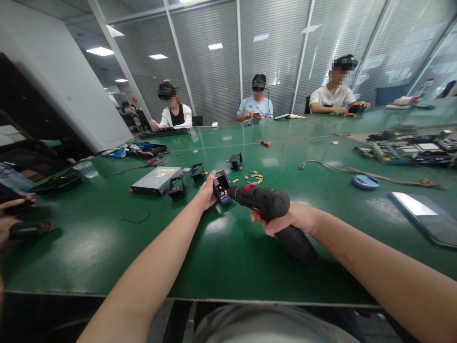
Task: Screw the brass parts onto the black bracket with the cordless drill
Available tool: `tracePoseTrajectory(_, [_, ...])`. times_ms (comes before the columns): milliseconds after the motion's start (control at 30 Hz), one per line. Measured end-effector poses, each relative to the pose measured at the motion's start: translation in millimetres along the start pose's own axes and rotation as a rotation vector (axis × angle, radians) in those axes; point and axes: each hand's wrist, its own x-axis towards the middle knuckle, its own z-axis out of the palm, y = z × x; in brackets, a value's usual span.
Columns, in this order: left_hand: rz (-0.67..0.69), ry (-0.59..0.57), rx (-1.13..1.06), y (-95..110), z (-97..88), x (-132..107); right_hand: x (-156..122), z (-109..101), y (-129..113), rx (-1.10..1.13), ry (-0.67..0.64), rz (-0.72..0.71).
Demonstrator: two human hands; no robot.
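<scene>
My left hand (207, 190) grips a small black box-shaped part (222, 187) and tilts it up on the green table (228, 257); brass contacts show inside it. My right hand (293, 218) is wrapped round the handle of a black electric screwdriver (266, 201) with a red switch. The tool's tip points left into the black part. Just beyond lie several loose brass pieces (254, 179) and similar black parts (197, 171) (235, 161).
A grey metal drive box (155, 180) lies left of centre. Cables (342, 167), a blue round lid (364, 181), circuit boards (410, 150) and a flat panel (424, 216) sit at right. Three people with headsets sit at the far side; another person's hands (10, 214) are at far left.
</scene>
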Motion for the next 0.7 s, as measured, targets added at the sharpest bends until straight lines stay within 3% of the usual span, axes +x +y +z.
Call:
tracePoseTrajectory(400, [-0.026,0.034,0.003,3.2,1.6,-2.1,4.2,-4.4,8.9,0.033,-0.021,-0.026])
tracePoseTrajectory(700, [-0.019,-0.008,0.030,1.2,0.0,-2.0,3.2,-5.0,10.9,0.005,-0.004,-0.054])
